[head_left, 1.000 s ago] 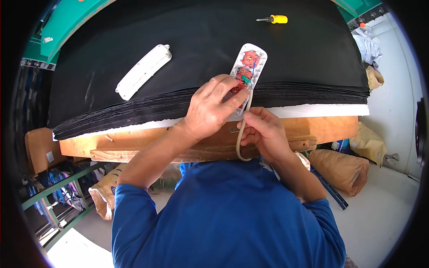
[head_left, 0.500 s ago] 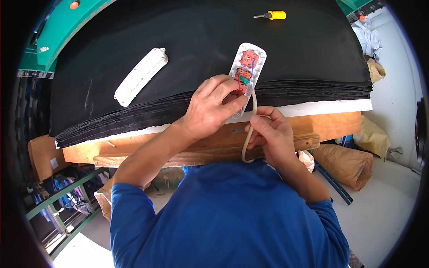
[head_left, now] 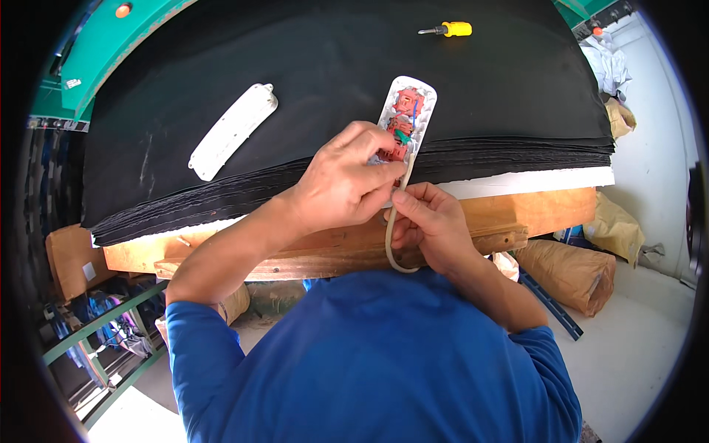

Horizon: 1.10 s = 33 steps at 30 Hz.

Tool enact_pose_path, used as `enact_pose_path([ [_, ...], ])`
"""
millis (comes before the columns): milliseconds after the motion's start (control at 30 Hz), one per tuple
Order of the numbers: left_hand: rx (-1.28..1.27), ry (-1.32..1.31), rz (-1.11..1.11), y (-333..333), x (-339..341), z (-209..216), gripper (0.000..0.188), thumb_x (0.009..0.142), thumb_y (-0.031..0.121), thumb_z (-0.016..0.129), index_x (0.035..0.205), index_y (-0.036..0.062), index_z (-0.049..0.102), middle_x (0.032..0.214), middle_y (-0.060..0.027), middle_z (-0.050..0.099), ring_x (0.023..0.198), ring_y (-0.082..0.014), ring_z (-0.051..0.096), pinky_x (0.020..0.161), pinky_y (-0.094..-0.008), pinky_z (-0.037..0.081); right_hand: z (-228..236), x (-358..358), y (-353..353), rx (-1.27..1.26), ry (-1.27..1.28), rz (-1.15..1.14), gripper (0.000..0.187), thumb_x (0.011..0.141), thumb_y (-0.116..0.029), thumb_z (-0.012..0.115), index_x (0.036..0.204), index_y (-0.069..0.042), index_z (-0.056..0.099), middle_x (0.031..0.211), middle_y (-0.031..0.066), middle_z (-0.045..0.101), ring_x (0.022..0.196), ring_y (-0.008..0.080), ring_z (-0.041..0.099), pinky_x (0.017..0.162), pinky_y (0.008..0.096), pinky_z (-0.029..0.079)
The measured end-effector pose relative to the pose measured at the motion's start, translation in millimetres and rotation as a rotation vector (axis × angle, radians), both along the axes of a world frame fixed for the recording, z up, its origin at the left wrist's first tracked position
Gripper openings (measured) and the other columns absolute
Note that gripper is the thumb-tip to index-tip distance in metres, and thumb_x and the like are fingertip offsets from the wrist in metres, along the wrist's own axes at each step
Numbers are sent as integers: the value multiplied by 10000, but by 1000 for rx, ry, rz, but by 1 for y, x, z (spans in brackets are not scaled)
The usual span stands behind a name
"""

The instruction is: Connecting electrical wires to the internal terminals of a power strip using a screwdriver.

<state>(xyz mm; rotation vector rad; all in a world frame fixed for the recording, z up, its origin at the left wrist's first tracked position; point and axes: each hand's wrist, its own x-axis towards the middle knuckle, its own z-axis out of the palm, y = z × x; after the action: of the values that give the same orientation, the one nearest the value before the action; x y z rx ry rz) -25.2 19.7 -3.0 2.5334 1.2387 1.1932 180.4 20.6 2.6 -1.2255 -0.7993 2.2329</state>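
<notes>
Two hands at mid-frame: left hand [head_left: 347, 184] clamped on opened white plastic power strip [head_left: 402, 125], right hand [head_left: 428, 221] pinching beige cord [head_left: 390, 236]. Best fed straight, strip pressed flat on black tabletop [head_left: 332, 59].

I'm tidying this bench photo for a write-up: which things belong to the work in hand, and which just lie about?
In hand:
- opened power strip, under the left hand
- its beige cord, pinched by the right hand

Lying about:
- white cover, lying apart from the hands
- yellow screwdriver
- brown sacks
</notes>
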Motion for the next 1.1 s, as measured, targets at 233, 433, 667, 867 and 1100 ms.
enact_pose_path([
  [233,-76,-72,70,1,6,1,255,743,14,784,990,67,753,989,-73,621,914,-276,630,735,-382,568,-2,0,2,-8,-20,10,330,981,-298,742,1072,-34,566,889,105,715,636,121,659,558,268,572],
  [433,-97,-20,138,-2,11,5,272,716,18,783,981,69,749,954,-60,598,900,-252,626,714,-367,572,-6,1,1,-36,9,-24,325,988,-298,732,1080,-33,570,878,107,713,627,118,654,552,268,565],
  [667,50,79,72,4,8,1,234,727,39,778,957,70,750,960,-54,599,897,-244,626,706,-350,575,-2,-1,-9,46,-21,-191,326,986,-261,731,1089,-4,559,834,102,700,564,110,601,483,265,510],
  [867,123,104,81,3,10,-1,198,711,60,787,892,45,707,983,-67,609,879,-244,645,677,-352,585,3,-7,-10,23,-8,-229,300,1000,-233,697,1106,1,542,832,105,697,558,114,601,473,268,507],
  [1100,169,13,109,4,12,-11,236,732,5,817,932,44,699,988,-85,638,848,-285,653,665,-370,560,7,-20,-16,-28,42,-315,317,999,-232,693,1122,13,533,827,84,668,584,119,612,508,273,539],
])
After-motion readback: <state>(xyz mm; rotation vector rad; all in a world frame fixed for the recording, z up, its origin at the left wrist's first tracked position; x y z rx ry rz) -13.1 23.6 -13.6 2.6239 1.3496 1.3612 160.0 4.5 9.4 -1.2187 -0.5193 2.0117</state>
